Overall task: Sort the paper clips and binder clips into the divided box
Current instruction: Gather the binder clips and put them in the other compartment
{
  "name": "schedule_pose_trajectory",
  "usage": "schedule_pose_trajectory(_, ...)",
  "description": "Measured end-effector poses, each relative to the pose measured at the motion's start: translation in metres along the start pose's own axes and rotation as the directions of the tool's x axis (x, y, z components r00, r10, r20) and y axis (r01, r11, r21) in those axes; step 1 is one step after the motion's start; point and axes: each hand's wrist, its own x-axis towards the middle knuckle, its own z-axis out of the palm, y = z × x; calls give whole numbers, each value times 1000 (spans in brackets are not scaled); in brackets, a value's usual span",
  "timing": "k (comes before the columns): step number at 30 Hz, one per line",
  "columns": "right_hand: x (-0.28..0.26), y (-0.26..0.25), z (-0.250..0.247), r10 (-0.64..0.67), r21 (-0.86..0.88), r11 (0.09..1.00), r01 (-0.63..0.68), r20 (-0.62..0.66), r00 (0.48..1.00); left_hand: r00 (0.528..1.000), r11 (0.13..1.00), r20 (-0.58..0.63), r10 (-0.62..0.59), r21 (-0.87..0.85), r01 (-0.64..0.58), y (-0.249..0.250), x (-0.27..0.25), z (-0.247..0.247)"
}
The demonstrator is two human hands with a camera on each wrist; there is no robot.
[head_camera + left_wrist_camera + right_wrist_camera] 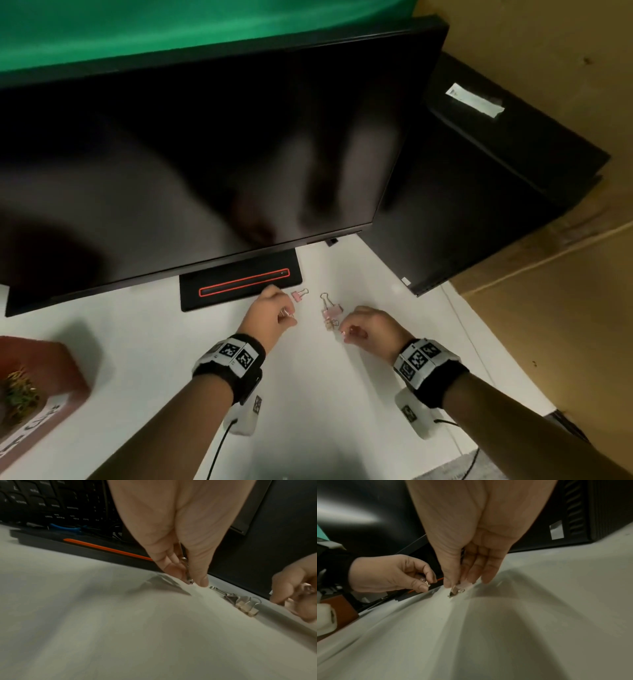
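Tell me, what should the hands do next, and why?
Probably lift and carry what they hold to the divided box at the left. The left hand already pinches a small metal clip, and the right hand pinches a pink binder clip against the white table. Loose binder clips lie between them for later.

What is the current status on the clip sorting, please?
Left hand pinches a clip. Right hand pinches a pink binder clip. Three binder clips still on desk. Nothing obstructing.
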Motion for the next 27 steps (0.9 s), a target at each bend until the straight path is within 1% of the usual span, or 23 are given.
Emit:
schedule_pose_trajectory(2, 6, -3, -1, -67, -18, 998, 66, -106, 992, 1000, 999, -6, 22, -26, -22, 2, 4, 0)
schedule_pose_trajectory(4, 12, -12, -1, -93, -62, 994, 86, -122, 988, 998, 999, 45, 35, -4, -35, 5, 9, 1)
schedule_pose_trajectory(6, 17, -22, 2, -98, -134, 987, 87, -77, 992, 992, 998, 126, 27, 51, -34, 6, 12, 2)
schedule_pose_trajectory(8, 23, -29, 6, -62, -232, 970, 66, 24, 998, 984, 990, 176, 9, 135, -33, 6, 13, 4)
schedule_pose_trajectory(9, 26, -32, 9, -36, -275, 960, 52, 63, 997, 984, 987, 177, 1, 156, -29, 5, 12, 6)
schedule_pose_trajectory(11, 32, -34, 15, -25, -329, 943, 50, 78, 997, 991, 989, 137, -1, 148, -19, 3, 9, 8)
schedule_pose_trajectory(14, 34, -35, 24, -29, -285, 957, 48, 69, 997, 998, 991, 66, 8, 133, -17, -5, 0, 10)
schedule_pose_trajectory(16, 29, -35, 30, -20, -248, 968, 30, 42, 999, 1000, 992, 31, 4, 125, -8, -11, -7, 9)
schedule_pose_trajectory(19, 19, -37, 38, -10, -198, 980, 13, 19, 1000, 999, 996, -18, -38, 82, 39, -19, -19, 5)
schedule_pose_trajectory(23, 16, -45, 45, 78, -103, 992, -72, 53, 996, 988, 988, 5, -153, 18, 153, -25, -34, -3)
schedule_pose_trajectory(25, 19, -52, 43, 144, -90, 987, -136, 89, 986, 986, 986, 29, -166, 27, 165, -31, -41, -6)
schedule_pose_trajectory(27, 23, -58, 41, 170, -58, 985, -164, 110, 979, 983, 984, 58, -176, 29, 174, -36, -49, -9)
